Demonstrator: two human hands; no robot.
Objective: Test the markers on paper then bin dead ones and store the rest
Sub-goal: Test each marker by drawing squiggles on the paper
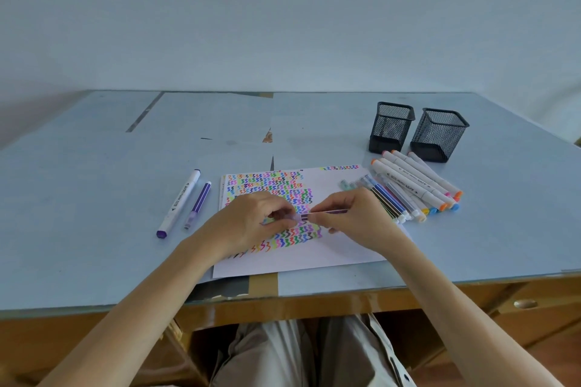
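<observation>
A thin dark purple marker (327,213) lies level between my two hands, just above the white paper (342,248) covered with coloured squiggles. My left hand (251,223) pinches its clear cap end at about the paper's middle. My right hand (355,220) grips the barrel. I cannot tell whether the cap is on or off. A heap of thin and thick markers (408,190) rests at the paper's right edge. Two more markers, a thick white one (179,203) and a thin purple one (198,205), lie left of the paper.
Two black mesh pen cups (391,127) (438,133) stand side by side behind the marker heap at the back right. The blue table top (94,198) ends at a front edge near my lap, with wooden drawers below at the right.
</observation>
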